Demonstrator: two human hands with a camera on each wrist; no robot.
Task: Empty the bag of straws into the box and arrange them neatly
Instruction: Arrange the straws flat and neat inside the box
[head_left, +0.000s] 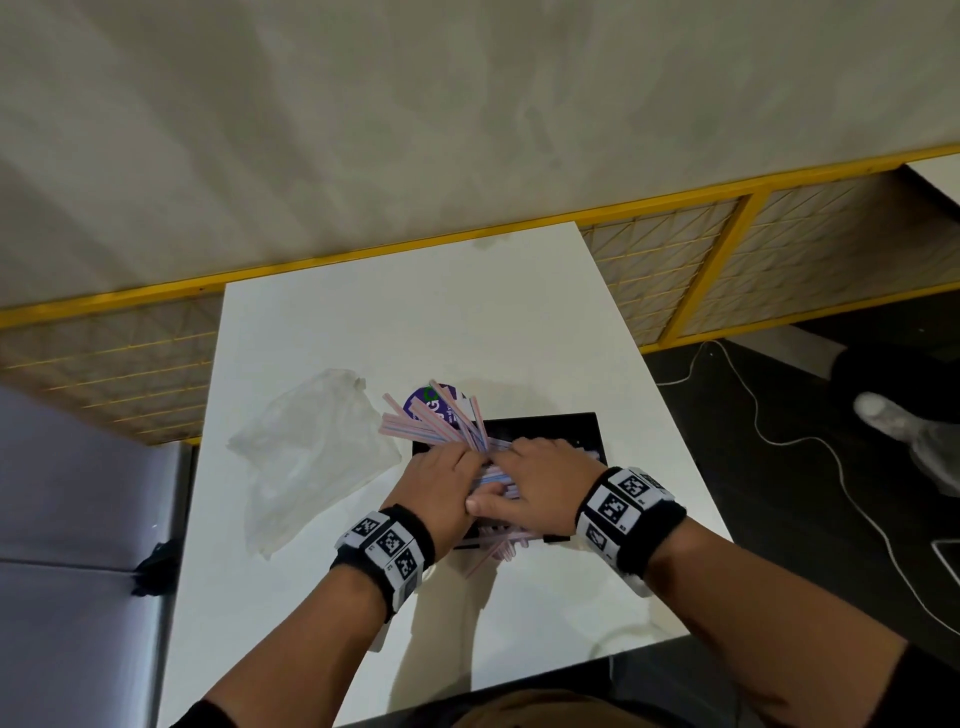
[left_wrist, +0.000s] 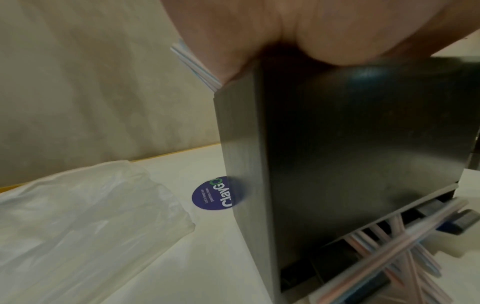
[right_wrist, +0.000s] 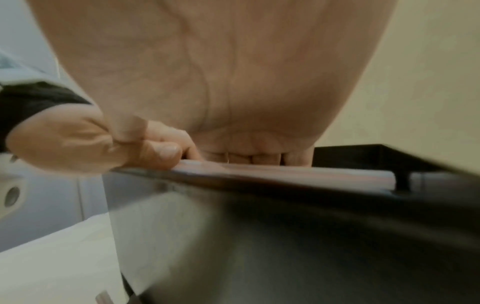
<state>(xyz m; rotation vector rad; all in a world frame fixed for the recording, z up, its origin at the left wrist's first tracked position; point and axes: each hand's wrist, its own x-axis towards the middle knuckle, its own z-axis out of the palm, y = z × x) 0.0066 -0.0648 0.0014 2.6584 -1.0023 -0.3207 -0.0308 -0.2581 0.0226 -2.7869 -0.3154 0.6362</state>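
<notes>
A black box (head_left: 571, 431) stands on the white table (head_left: 415, 322). Both hands meet over it and grip one bundle of pink and blue striped straws (head_left: 436, 415). My left hand (head_left: 465, 470) curls round the bundle from the left, my right hand (head_left: 522, 467) from the right. The straws fan out past the box's far left corner, and other ends stick out over its near edge. The left wrist view shows the box's outer wall (left_wrist: 363, 144) and straws (left_wrist: 197, 65) under the palm. Right wrist view: curled fingers on straws (right_wrist: 285, 174) at the box rim (right_wrist: 389, 156). The empty clear bag (head_left: 311, 452) lies left of the box.
A round purple sticker (head_left: 423, 397) lies on the table behind the box, partly under the straws. A yellow-framed mesh fence (head_left: 675, 260) runs behind the table. A grey cushioned seat (head_left: 78, 519) stands at the left. A white cable (head_left: 779, 436) trails over the dark floor at the right.
</notes>
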